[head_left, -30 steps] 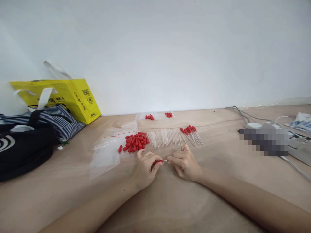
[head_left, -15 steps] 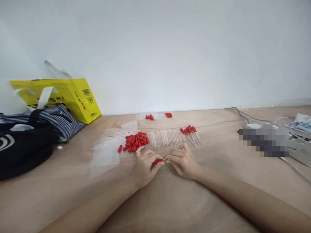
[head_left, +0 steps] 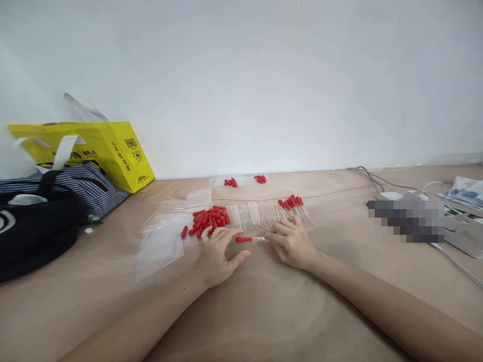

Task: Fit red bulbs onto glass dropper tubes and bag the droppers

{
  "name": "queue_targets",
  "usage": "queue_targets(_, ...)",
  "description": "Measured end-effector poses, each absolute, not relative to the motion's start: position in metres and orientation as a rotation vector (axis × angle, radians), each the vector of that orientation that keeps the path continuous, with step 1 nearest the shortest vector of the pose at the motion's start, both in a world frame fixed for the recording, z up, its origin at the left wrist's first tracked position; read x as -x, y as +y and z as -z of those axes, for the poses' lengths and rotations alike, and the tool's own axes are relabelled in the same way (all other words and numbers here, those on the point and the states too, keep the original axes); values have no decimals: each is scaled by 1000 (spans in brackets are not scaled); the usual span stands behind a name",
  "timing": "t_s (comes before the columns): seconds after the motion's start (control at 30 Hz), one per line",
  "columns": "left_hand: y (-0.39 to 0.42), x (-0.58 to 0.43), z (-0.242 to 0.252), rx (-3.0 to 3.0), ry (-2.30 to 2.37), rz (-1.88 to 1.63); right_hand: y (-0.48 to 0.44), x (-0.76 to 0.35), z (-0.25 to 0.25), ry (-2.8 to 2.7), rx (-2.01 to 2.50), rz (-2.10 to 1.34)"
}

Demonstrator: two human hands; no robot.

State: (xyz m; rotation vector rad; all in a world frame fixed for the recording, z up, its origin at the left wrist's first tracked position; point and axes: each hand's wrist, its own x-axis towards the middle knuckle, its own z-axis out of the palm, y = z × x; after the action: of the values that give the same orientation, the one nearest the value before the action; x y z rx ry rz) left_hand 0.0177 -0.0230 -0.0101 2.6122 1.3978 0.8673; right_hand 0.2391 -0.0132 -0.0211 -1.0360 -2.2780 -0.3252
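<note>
My right hand (head_left: 292, 242) pinches the clear tube end of a dropper with a red bulb (head_left: 244, 239), held just above the table. My left hand (head_left: 219, 254) has let the bulb go; its fingers are spread and reach toward the pile of loose red bulbs (head_left: 209, 220). Behind the hands lies a row of clear tubes (head_left: 256, 213). To its right lie several finished droppers with red bulbs (head_left: 296, 207).
Clear zip bags (head_left: 166, 236) lie left of the bulbs, and another bag with a few red bulbs (head_left: 245, 180) sits near the wall. A yellow bag (head_left: 101, 148) and dark bags (head_left: 33, 221) stand at left. Cables and a power strip (head_left: 462, 229) lie at right.
My left hand released the red bulb and opened, moving toward the bulb pile. My right hand now holds the assembled dropper alone and has shifted slightly away from me.
</note>
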Motion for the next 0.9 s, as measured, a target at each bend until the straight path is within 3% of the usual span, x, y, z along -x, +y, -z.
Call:
queue_targets(0.2,-20,-17,13,-2558,1549,-851,23,-275,22,-1806,1823,263)
queue_targets(0.33,-17,-19,15,-2598,1555,-813,38,-287,25,-1699,2078,151)
queue_targets(0.9,-19,-17,18,-2650,1611,-870,39,-274,27,-1762,1986,186)
